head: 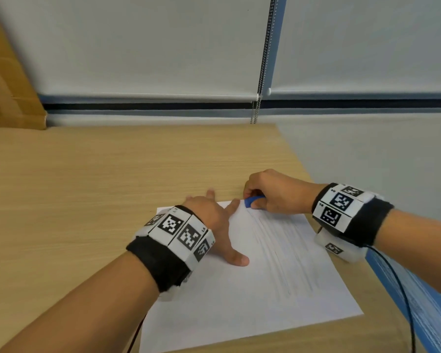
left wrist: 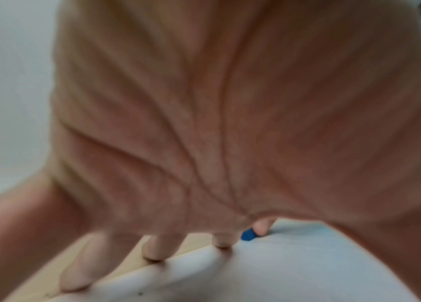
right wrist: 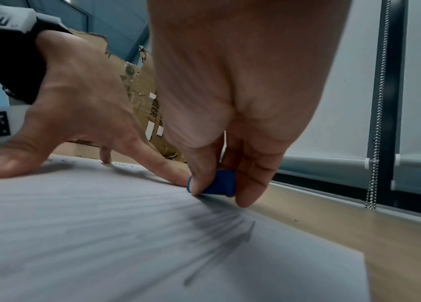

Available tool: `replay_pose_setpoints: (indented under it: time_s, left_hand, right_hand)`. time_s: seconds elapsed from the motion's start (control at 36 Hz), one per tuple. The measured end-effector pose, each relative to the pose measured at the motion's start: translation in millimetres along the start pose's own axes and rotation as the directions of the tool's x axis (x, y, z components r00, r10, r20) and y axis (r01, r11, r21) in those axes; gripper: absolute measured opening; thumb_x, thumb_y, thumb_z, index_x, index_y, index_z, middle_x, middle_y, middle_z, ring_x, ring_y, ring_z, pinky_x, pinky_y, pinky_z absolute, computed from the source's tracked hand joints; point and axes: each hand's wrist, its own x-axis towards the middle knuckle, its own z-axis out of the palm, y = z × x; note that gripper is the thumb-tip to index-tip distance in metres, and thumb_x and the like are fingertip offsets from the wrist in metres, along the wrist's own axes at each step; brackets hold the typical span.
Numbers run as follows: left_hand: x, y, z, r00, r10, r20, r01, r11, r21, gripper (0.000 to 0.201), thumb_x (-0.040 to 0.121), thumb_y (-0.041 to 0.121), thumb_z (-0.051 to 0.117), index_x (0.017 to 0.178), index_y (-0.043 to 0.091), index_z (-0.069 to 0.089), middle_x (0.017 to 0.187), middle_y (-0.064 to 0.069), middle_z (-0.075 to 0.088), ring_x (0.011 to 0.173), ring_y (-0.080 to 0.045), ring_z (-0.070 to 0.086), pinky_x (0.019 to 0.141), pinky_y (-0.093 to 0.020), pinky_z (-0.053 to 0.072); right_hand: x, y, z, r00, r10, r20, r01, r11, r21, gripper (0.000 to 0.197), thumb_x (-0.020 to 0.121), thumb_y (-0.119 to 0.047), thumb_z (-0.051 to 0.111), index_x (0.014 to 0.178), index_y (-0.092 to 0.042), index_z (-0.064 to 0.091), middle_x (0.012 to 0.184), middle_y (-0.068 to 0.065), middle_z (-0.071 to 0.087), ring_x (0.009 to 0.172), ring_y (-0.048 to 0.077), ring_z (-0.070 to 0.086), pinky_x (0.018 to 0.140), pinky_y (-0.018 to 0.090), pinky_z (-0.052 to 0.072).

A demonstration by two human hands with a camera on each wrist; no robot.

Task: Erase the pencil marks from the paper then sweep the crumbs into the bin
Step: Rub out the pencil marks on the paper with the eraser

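White paper [head: 239, 289] pinned by flat left hand [head: 214, 220]; right hand [head: 273, 192] pinches blue eraser [head: 253, 201].

Lighting is even, soft and moderately bright in all three views; its source does not show, though it possibly comes from above. No glare noted. The head view is sharp at centre, with straight lines bowed toward the edges. The left wrist view is heavily blurred, the left hand [left wrist: 229, 122] filling it out of focus. In the right wrist view, the paper [right wrist: 100, 235] is smeared, with faint shadows beneath the fingers [right wrist: 173, 173].
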Motion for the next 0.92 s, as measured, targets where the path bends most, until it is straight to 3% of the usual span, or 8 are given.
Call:
replay_pose_setpoints:
  time_s: [0.19, 0.36, 0.53, 0.61, 0.67, 0.72, 0.83, 0.92]
  left_hand:
    - [-4, 1, 0, 1.000, 0.009, -0.016, -0.009, 1.000, 0.006, 0.122, 0.068, 0.085, 0.055, 0.148, 0.041, -0.026, 0.159, -0.012, -0.026, 0.145, -0.044, 0.017, 0.114, -0.049, 0.023]
    - [-3, 2, 0, 1.000, 0.009, -0.005, -0.009, 1.000, 0.015, 0.121, 0.069, 0.086, 0.054, 0.145, 0.042, -0.030, 0.158, -0.011, -0.027, 0.143, -0.045, 0.022, 0.113, -0.048, 0.029]
    - [0, 1, -1, 1.000, -0.004, 0.010, 0.003, 1.000, 0.018, 0.123, 0.067, 0.087, 0.055, 0.145, 0.042, -0.029, 0.156, -0.012, -0.031, 0.145, -0.047, 0.014, 0.115, -0.052, 0.025]
    - [3, 0, 1, 1.000, -0.010, 0.019, 0.011, 1.000, -0.012, 0.126, 0.063, 0.088, 0.057, 0.144, 0.044, -0.030, 0.156, -0.009, -0.032, 0.145, -0.049, 0.006, 0.114, -0.056, 0.026]
    - [3, -1, 2, 1.000, -0.010, -0.005, 0.010, 1.000, 0.002, 0.126, 0.062, 0.089, 0.055, 0.145, 0.045, -0.028, 0.158, -0.008, -0.029, 0.145, -0.047, 0.015, 0.113, -0.053, 0.031]
    - [2, 0, 2, 1.000, -0.003, -0.028, 0.003, 1.000, 0.019, 0.125, 0.063, 0.090, 0.054, 0.146, 0.045, -0.027, 0.159, -0.009, -0.027, 0.142, -0.043, 0.025, 0.111, -0.048, 0.034]
    - [0, 0, 1, 1.000, -0.010, -0.012, 0.010, 1.000, 0.022, 0.126, 0.062, 0.090, 0.054, 0.146, 0.044, -0.027, 0.158, -0.010, -0.028, 0.141, -0.045, 0.026, 0.111, -0.051, 0.034]
    - [-1, 1, 0, 1.000, -0.014, -0.004, 0.014, 1.000, 0.013, 0.125, 0.062, 0.090, 0.054, 0.146, 0.044, -0.027, 0.158, -0.009, -0.028, 0.138, -0.041, 0.032, 0.108, -0.049, 0.038]
  right_hand:
    - [1, -5, -13, 0.982, -0.073, 0.175, 0.073, 0.997, 0.009, 0.012, 0.081, -0.014, 0.070, 0.093, -0.014, 0.072, 0.090, -0.004, 0.069, 0.079, 0.007, 0.062, 0.070, 0.019, 0.051]
    - [21, -6, -9, 0.992, -0.099, 0.083, 0.101, 0.995, -0.025, 0.011, 0.077, -0.009, 0.069, 0.087, -0.010, 0.072, 0.086, 0.002, 0.068, 0.075, 0.013, 0.061, 0.068, 0.026, 0.052]
    - [12, -10, -18, 0.956, -0.095, 0.278, 0.090, 0.995, 0.033, 0.009, 0.074, -0.010, 0.076, 0.080, -0.015, 0.075, 0.081, -0.005, 0.069, 0.068, 0.003, 0.059, 0.060, 0.012, 0.047]
    - [20, -7, -17, 0.981, -0.088, 0.172, 0.089, 0.996, -0.002, 0.009, 0.074, -0.006, 0.072, 0.080, -0.013, 0.074, 0.081, 0.000, 0.070, 0.066, 0.004, 0.058, 0.061, 0.016, 0.047]
    - [21, -6, -14, 0.989, -0.074, 0.127, 0.073, 0.997, 0.016, 0.011, 0.073, -0.002, 0.070, 0.078, -0.012, 0.073, 0.082, 0.003, 0.070, 0.065, 0.006, 0.058, 0.061, 0.019, 0.048]
    - [17, -7, -14, 0.984, -0.065, 0.167, 0.059, 0.997, 0.043, 0.012, 0.072, -0.001, 0.071, 0.078, -0.011, 0.073, 0.082, 0.003, 0.070, 0.066, 0.008, 0.059, 0.059, 0.016, 0.048]
    - [14, -10, -18, 0.959, -0.071, 0.274, 0.058, 0.997, 0.054, 0.011, 0.071, -0.004, 0.075, 0.080, -0.010, 0.074, 0.081, 0.000, 0.072, 0.064, 0.001, 0.059, 0.057, 0.009, 0.045]
    - [21, -4, -16, 0.989, -0.052, 0.135, 0.051, 0.999, 0.015, 0.011, 0.073, -0.003, 0.070, 0.080, -0.011, 0.074, 0.080, 0.000, 0.070, 0.063, 0.004, 0.058, 0.057, 0.014, 0.046]
